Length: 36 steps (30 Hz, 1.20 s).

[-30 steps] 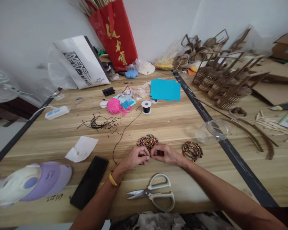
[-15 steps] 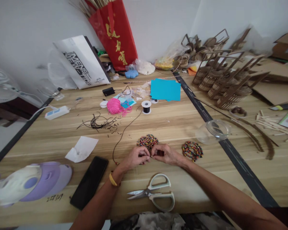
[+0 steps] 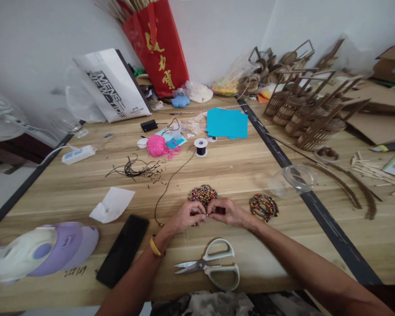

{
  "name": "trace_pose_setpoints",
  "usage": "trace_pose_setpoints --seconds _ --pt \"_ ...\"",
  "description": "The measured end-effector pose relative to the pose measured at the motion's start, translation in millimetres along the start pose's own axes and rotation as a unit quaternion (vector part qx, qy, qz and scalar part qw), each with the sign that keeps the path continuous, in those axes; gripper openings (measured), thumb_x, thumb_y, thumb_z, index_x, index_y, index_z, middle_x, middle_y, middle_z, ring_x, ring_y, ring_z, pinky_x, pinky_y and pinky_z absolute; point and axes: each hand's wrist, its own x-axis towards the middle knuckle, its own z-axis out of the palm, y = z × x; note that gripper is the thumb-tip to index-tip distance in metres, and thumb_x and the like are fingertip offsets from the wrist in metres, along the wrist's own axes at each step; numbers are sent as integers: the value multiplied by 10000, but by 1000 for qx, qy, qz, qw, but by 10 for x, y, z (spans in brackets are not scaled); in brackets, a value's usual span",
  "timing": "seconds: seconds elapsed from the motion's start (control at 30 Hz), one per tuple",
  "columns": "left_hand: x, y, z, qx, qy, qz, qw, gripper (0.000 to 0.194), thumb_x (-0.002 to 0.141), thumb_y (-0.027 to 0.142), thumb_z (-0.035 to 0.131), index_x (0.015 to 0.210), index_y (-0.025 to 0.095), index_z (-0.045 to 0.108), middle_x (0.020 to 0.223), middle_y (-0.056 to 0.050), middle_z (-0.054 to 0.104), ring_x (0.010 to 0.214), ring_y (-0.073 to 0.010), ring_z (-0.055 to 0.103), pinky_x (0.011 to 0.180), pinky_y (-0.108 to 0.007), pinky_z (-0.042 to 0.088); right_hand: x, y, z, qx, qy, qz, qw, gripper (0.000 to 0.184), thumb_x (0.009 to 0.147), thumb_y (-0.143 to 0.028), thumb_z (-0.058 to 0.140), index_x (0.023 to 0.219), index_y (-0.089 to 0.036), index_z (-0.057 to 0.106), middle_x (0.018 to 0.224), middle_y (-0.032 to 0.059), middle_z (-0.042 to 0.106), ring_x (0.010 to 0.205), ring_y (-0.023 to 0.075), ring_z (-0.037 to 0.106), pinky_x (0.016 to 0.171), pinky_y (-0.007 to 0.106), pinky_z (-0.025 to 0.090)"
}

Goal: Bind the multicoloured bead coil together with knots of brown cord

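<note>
- The left hand (image 3: 190, 216) and right hand (image 3: 226, 212) meet fingertip to fingertip, thumbs and forefingers pinching at a tiny pale piece (image 3: 207, 214), too small for me to make out properly.
- Just beyond those fingers, partly behind them, sits a bead heap (image 3: 202, 193): little round beads, red, yellow, green, orange and dark, packed close together.
- Beside the right wrist lies a bead coil (image 3: 263, 207), the same mixed colours, looped round in several overlapping rings.
- By the left wrist, near its yellow bangle (image 3: 154, 246), a thin dark cord (image 3: 166, 188) comes in, with a reddish spot at that end; it bows leftward and runs up to the spool (image 3: 200, 147), white-rimmed, wound in black and standing upright.
- On the near side of the hands, scissors (image 3: 204, 264) lie with blades slightly parted, tips leftward, pale handles spread.
- Farther left there's a dark phone (image 3: 122, 251); behind the spool, bright blue sheets (image 3: 227, 123).
</note>
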Motion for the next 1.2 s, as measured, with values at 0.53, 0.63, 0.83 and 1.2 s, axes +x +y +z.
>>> trace_pose_setpoints --seconds 0.53,0.63,0.83,1.2 --pt "14 -27 12 -5 0 14 1000 338 719 428 699 781 125 563 573 32 536 472 -70 502 457 -179 413 1 -26 -17 -10 -3 -16 1000 195 911 -305 547 888 -138 647 792 39 635 697 134 543 641 223 413" --pt "16 -32 4 12 -1 16 1000 298 733 400 673 769 127 561 542 36 525 452 -69 489 450 -176 394 0 -28 -19 -11 -1 -15 1000 160 894 -274 555 875 -140 642 770 30 621 666 126 521 613 216 394" --pt "-36 20 -19 106 20 20 994 166 744 288 635 771 127 603 570 27 542 502 -82 495 489 -183 374 3 -78 -33 -5 -5 -3 1000 122 867 -234 551 851 -137 622 724 15 583 611 110 475 562 202 359" --pt "-178 180 -93 320 10 38 946 49 735 146 587 731 140 635 620 25 542 558 -87 462 529 -186 334 -7 -14 -27 15 -3 9 1000 88 832 -214 552 805 -140 592 696 4 544 595 101 456 537 190 355"
